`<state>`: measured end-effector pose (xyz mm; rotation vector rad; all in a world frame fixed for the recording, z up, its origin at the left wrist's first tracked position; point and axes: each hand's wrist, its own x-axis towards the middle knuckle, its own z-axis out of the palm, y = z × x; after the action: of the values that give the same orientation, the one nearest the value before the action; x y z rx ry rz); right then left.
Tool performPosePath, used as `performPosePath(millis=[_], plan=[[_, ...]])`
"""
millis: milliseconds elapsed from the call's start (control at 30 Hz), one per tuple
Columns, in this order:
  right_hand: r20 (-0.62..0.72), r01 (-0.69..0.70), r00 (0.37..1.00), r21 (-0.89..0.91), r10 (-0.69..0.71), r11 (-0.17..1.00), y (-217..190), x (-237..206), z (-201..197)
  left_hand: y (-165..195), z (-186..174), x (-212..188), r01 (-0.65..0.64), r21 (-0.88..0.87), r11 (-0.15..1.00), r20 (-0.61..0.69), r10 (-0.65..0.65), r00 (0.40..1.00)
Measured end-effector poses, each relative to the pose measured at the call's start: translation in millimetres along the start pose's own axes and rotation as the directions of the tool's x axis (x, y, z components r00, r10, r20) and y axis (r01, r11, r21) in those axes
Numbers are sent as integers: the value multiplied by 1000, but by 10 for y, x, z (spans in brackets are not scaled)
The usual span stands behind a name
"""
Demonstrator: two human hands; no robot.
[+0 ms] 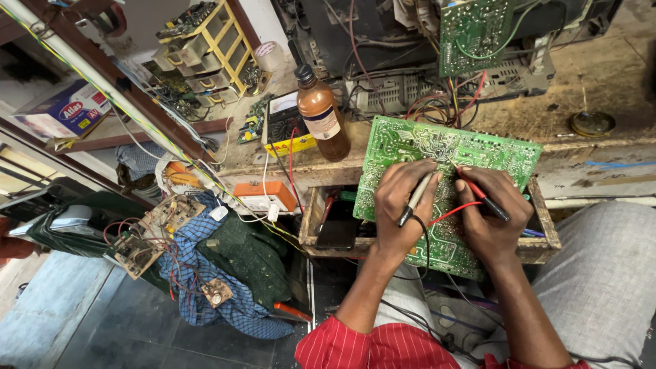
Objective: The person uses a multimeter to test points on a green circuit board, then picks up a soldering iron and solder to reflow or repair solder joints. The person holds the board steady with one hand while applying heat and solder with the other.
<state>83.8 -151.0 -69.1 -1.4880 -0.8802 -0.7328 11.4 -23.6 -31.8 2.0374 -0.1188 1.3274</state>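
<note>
Hands are probing large green printed circuit board [410, 147]: left hand [400, 205] is pinching black probe [415, 199], right hand [488, 212] is gripping red probe [482, 195].

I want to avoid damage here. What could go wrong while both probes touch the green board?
The board lies tilted over the open drawer, so it might slip under probe pressure. The red probe and black probe meet close together, so a tip could bridge neighbouring solder points. The brown bottle beside it could tip.

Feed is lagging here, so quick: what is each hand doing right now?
Left hand: closed on the black multimeter probe, tip on the green circuit board.
Right hand: closed on the red multimeter probe, tip on the same board.
</note>
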Motion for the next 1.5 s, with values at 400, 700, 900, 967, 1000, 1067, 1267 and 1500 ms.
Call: performPosePath(millis=[400,700,900,967,1000,1067,1267,1500], plan=[[-18,1,1000,4,-1,1000,-2,7,-2,-26,32,-15,-1,24,1000,-4,1,1000],[-32,-10,999,-14,10,1000,1,10,-4,-27,54,-26,0,32,999,-3,0,1000],[-38,-5,999,-24,4,1000,10,7,5,-36,60,-31,9,25,1000,-1,-9,1000],[-37,-7,999,-26,6,1000,13,2,8,-35,60,-31,8,29,1000,0,-8,1000],[-37,-9,999,-27,8,1000,15,-1,6,-36,59,-29,6,33,999,0,-6,1000],[-40,-9,999,-24,8,1000,22,-4,4,-34,57,-26,4,35,999,1,-4,1000],[-56,-18,998,-26,17,999,40,-7,21,-26,51,-20,4,21,1000,0,-4,1000],[-65,-35,997,-29,33,999,36,-6,30,-13,42,-16,4,15,1000,0,-4,1000]])
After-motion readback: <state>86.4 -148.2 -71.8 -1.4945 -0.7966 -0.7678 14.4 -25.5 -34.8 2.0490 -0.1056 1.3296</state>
